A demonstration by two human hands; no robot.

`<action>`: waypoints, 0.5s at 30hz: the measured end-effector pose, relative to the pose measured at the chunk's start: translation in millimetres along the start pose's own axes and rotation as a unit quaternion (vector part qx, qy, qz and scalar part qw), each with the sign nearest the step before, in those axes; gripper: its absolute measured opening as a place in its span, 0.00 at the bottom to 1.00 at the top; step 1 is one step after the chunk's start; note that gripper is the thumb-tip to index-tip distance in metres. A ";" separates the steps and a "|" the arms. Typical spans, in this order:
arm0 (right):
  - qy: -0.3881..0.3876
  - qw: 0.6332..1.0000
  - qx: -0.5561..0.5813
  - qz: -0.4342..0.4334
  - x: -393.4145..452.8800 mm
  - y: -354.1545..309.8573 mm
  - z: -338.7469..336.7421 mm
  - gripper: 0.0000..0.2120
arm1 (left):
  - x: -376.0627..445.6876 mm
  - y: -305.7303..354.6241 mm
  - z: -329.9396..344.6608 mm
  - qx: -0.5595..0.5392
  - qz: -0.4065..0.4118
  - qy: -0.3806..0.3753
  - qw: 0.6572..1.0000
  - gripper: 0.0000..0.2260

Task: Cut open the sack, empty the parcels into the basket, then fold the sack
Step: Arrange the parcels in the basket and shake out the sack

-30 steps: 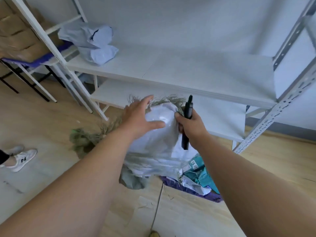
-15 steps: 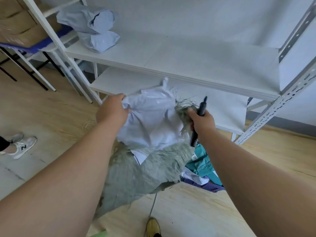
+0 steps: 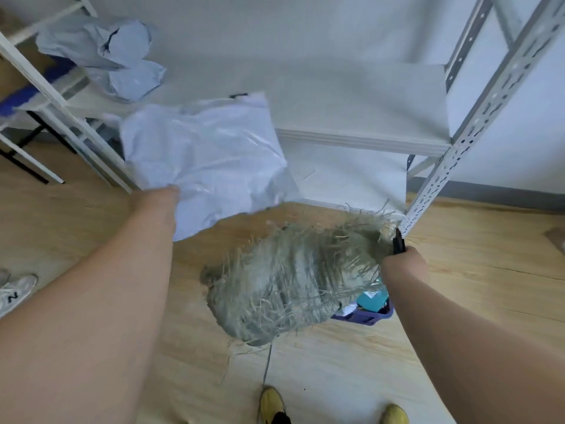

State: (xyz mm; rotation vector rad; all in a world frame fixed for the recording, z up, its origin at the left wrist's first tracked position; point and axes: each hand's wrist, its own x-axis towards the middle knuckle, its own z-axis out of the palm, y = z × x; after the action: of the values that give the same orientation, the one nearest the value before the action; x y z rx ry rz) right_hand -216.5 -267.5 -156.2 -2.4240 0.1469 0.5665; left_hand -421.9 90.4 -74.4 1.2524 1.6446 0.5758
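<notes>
Grey woven sack [image 3: 293, 283] hangs from right hand [image 3: 403, 264], which also grips a black cutter [image 3: 398, 244]; basket [image 3: 367, 318] sits below it. Left hand [image 3: 159, 197] clutches a white parcel [image 3: 208, 160], mid-emptying. Next, prob.: drop the parcel rightward into basket.

The white parcel [image 3: 204, 157] has come out of the sack [image 3: 290, 280], lifted leftward.

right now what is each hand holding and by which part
Left hand grips the white poly mailer by its lower left edge. Right hand holds a black cutter and the sack's frayed rim.
</notes>
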 end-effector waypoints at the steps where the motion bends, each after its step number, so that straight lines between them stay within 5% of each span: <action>1: -0.002 1.000 -0.006 0.005 1.9 5.1 -3.8 0.14 | 2.7 -1.7 12.4 -0.012 -0.005 0.024 1.000 0.37; 7: -0.043 0.998 -0.045 0.024 15.4 32.4 -39.9 0.13 | -116.9 -25.2 97.6 0.060 0.015 -0.052 0.997 0.18; 11: -0.071 0.996 0.058 -0.015 20.8 41.9 -59.8 0.10 | -168.1 -84.1 152.0 0.166 -0.023 -0.156 0.973 0.14; 13: -0.119 0.984 0.133 -0.013 24.1 43.0 -70.0 0.10 | -192.7 -115.1 174.4 0.320 -0.019 -0.277 0.906 0.12; 15: -0.182 0.966 0.182 0.005 30.6 48.2 -79.3 0.10 | -220.4 -130.9 190.0 0.463 -0.020 -0.404 0.789 0.10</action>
State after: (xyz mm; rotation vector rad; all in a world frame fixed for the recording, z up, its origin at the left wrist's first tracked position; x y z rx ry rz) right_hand -171.8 -353.0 -140.7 -1.9304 0.0957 0.8946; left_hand -310.8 -191.7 -173.8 1.7773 1.1489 -0.8601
